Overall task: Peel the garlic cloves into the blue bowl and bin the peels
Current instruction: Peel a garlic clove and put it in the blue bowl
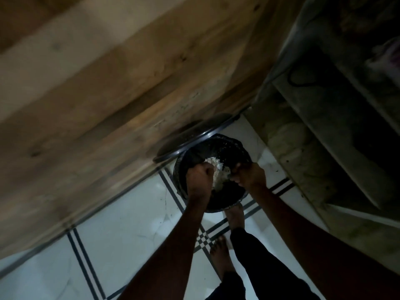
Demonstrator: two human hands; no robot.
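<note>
A black bin (236, 148) with a dark liner stands on the tiled floor, its mouth open. Both my hands are low over it. My left hand (198, 175) is curled into a fist at the left edge of a pale heap of garlic peels (218, 175). My right hand (252, 176) is curled at the heap's right edge. The peels sit between the two hands, above the inside of the bin. The picture is dark and blurred, so I cannot tell whether a sheet lies under the peels. No blue bowl is in view.
The bin's round lid (190, 137) stands tilted up behind it against a wooden panel (108, 94). Dim shelves (324, 126) rise on the right. My bare feet (223, 256) stand on white tiles (129, 224) just in front of the bin.
</note>
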